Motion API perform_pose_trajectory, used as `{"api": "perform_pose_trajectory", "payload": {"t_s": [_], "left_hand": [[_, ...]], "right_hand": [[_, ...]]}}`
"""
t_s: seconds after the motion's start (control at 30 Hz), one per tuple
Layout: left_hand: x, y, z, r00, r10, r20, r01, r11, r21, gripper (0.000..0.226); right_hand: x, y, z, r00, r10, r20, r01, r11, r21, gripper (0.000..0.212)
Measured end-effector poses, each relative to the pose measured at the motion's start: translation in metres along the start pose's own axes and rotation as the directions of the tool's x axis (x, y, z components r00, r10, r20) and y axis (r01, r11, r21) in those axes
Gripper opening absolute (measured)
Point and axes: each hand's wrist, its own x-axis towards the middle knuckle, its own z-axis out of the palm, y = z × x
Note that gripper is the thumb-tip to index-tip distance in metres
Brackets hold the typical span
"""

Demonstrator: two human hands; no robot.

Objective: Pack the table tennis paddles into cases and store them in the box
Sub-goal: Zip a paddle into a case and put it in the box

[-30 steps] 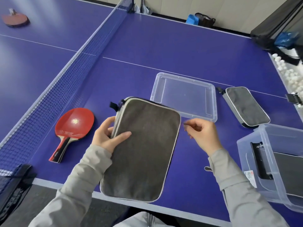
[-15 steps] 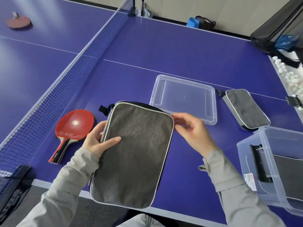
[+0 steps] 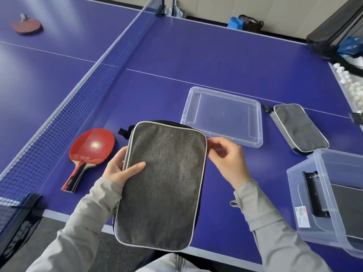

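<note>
Holding a grey case [image 3: 163, 173] over the near edge of the blue table [image 3: 196, 55], its lower end past that edge. Left hand [image 3: 119, 169] grasping the case's left side, thumb flat on the fabric, fingers hidden behind. Right hand [image 3: 227, 161] pinching at the upper right corner; whatever sits between the fingertips too small to make out. Red paddle [image 3: 88, 154] flat on the table beside the net [image 3: 59, 118], just left of the case. Clear lid [image 3: 222, 116] beyond, second case [image 3: 300, 128] to its right. Clear box [image 3: 334, 199] at the right edge, cut off by the frame, dark contents indistinct. Another paddle [image 3: 26, 26] at the far left corner.
</note>
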Motion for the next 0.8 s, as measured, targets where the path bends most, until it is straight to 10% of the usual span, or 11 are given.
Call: {"api": "perform_pose_trajectory", "payload": {"t_s": [0.5,0.8], "left_hand": [[0.015,0.001,0.04,0.989,-0.035,-0.147,0.029,0.999,-0.038,0.042],[0.039,-0.009,0.053,0.878,-0.101,-0.468,0.06,0.993,-0.101,0.028]], "right_hand": [[-0.005,0.028,-0.024,0.975,-0.218,-0.038,0.192,0.917,-0.349,0.005],[-0.028,0.052,-0.036,0.989,-0.148,-0.01,0.136,0.934,-0.332,0.009]]}}
